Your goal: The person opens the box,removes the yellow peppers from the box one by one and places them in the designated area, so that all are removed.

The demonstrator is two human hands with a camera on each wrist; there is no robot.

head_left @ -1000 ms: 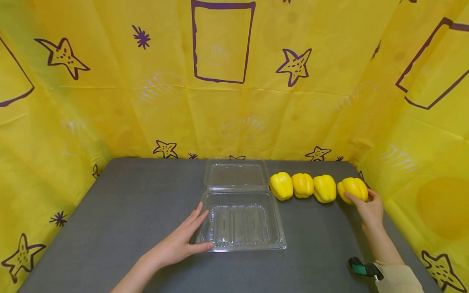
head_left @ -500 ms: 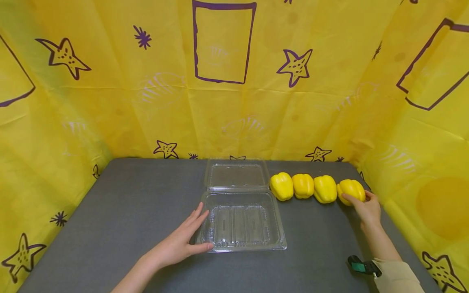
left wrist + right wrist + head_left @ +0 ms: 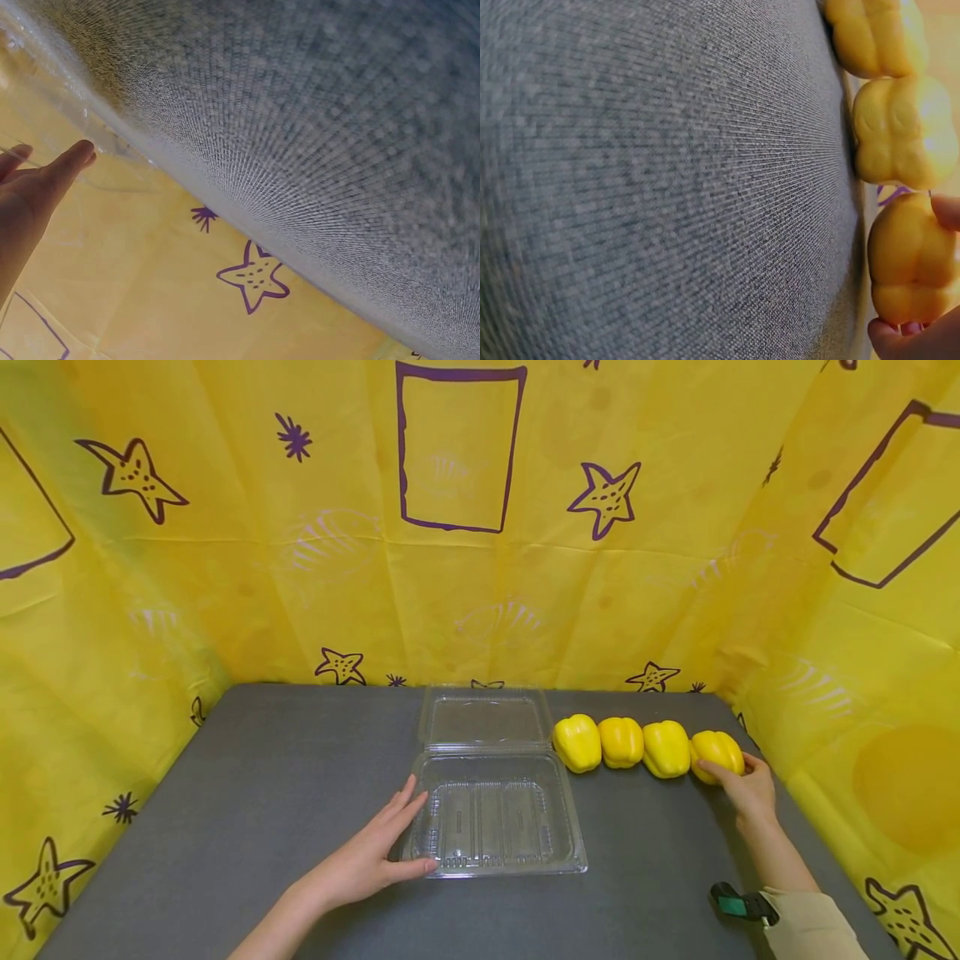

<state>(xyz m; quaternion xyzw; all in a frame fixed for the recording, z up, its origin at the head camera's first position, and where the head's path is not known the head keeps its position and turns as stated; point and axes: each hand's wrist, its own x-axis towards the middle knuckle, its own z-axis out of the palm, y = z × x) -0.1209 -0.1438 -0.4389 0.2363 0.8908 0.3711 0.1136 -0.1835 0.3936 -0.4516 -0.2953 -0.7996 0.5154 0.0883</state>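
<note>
At the right end of a row of yellow bell peppers, my right hand (image 3: pixel 752 791) grips the last bell pepper (image 3: pixel 718 755), thumb on its near left side and fingers round its right. The right wrist view shows this pepper (image 3: pixel 909 259) between thumb and fingertips, low by the table. Its left neighbour, another bell pepper (image 3: pixel 667 749), is right beside it. My left hand (image 3: pixel 367 856) rests with straight, spread fingers at the left rim of a clear plastic clamshell container (image 3: pixel 567 814), whose lid (image 3: pixel 483 720) lies open behind the tray. The left wrist view catches only part of that hand (image 3: pixel 37 195).
Two more bell peppers (image 3: pixel 577 743) continue the row leftward up to the container's lid. A grey cloth-covered table (image 3: pixel 247 810) lies beneath everything. Yellow printed curtains (image 3: pixel 465 577) enclose its back and sides. A black strap device (image 3: pixel 742 906) sits at my right sleeve.
My right hand has moved the end bell pepper slightly left and toward me, closing the gap to its neighbour. The left hand and container have stayed still.
</note>
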